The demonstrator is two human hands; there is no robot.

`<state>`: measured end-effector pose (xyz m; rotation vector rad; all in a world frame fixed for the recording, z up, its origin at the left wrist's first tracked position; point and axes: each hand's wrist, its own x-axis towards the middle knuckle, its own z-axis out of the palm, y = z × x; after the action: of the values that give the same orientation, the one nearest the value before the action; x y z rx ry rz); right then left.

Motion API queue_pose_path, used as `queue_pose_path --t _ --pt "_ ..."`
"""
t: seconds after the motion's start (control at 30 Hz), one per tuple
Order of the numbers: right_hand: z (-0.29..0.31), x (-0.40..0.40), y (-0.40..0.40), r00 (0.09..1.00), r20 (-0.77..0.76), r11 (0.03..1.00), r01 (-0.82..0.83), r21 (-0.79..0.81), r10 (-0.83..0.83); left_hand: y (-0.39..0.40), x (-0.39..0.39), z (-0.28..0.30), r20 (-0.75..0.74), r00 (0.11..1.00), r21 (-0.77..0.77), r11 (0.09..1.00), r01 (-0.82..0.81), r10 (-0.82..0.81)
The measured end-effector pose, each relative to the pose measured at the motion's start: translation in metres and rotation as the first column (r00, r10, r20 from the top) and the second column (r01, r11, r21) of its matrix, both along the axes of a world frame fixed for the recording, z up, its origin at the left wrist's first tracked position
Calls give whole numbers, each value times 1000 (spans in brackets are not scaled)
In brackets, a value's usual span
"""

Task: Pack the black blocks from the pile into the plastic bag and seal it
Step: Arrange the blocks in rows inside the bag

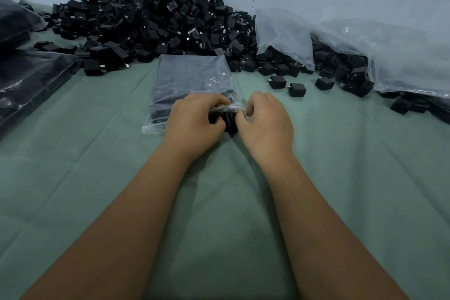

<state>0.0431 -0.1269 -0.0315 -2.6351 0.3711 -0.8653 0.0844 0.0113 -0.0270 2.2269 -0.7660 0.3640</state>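
One plastic bag (192, 80) flat on green cloth (97, 178), before the pile (155, 24). Left hand (192, 122), right hand (265, 122): fingers curled, pinching its near edge over one black block (230, 122), possibly more. Three loose blocks (297, 89) right.

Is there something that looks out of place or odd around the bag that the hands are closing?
Yes. A black block sits at the mouth of the plastic bag, between the left hand and right hand, where the seal should close. Three loose blocks lie apart from the pile.
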Motion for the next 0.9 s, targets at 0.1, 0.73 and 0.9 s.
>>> queue_pose_path --t 0.1,0.73,0.9 --pt "1 0 -4 993 29 965 -120 233 116 0 1 0 24 1000 21 1000 -9 8" --pt "-7 3 -19 982 46 919 -190 345 186 -1 0 -4 68 997 -4 1000 -25 25" --pt "-4 3 -18 984 30 948 -176 265 175 0 -4 -1 83 996 144 989 17 -29"
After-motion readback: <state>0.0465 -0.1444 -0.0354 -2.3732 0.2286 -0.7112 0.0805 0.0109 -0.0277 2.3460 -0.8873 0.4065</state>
